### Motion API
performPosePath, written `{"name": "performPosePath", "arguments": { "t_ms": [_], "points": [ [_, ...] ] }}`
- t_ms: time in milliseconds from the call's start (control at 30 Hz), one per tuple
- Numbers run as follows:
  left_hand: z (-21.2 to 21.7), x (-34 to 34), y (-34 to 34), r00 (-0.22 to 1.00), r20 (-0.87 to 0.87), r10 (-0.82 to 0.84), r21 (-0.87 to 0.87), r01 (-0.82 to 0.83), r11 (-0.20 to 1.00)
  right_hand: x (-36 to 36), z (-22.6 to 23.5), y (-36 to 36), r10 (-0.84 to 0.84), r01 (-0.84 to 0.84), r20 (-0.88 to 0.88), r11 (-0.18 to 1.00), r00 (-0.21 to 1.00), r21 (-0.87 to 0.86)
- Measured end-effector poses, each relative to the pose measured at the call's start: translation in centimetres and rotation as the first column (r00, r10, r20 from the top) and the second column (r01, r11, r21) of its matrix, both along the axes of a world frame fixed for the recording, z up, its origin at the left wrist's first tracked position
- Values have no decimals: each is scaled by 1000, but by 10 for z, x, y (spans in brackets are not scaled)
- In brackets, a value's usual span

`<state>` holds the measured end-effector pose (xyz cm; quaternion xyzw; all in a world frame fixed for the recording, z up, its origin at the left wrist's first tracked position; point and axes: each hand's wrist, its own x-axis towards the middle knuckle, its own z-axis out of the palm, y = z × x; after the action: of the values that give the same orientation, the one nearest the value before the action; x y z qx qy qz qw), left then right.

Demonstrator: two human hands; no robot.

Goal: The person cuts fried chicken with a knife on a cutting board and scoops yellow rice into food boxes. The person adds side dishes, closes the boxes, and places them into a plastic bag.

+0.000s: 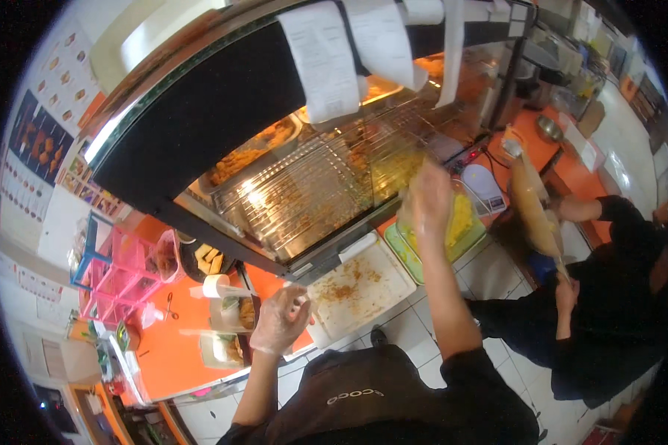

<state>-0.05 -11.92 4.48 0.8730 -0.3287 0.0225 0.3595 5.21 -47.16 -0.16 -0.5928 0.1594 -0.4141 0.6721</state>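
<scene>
— Down by our apron, our gloved left hand (278,320) rests loosely curled at the crumb-strewn white cutting board (360,289).
— And our right hand (428,199) grips the clear bag of yellow food (456,219) over the green tray (416,259); filling looks partway done.

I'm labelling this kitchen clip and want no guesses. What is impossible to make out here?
Head view only:
- Right hand: motion-blurred; its grip is unreadable.
- Yellow food in the green tub: blurred and partly behind that hand.
- Left hand: gloved, curled; what it pinches is too small.
- Paper slips hide part of the warming cabinet.
</scene>
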Motion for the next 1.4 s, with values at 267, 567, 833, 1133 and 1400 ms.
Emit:
{"name": "performPosePath", "arguments": {
  "t_ms": [267, 567, 833, 1133, 1400],
  "points": [
    [-18, -8, 51, 997, 60, 46, 88, -51, 995, 123, 110, -256, -850, 689, -240, 523, 469, -502],
    [-63, -22, 88, 968, -213, 129, -14, -135, 991, 123, 79, -282, -916, 144, -259, 313, 305, -939],
    [-56, 0, -4, 957, -283, -67, -87, 44, 995, 181, 110, -389, -783, 134, -415, 525, 463, -841],
    [-49, 14, -101, 965, -219, -148, -133, 121, 984, 215, 109, -399, -537, 181, -476, 774, 697, -607],
    [-36, 23, -142, 960, -130, -247, -177, 222, 959, 116, 140, -348, -200, 170, 253, 976, 947, 135]
  ]
}}
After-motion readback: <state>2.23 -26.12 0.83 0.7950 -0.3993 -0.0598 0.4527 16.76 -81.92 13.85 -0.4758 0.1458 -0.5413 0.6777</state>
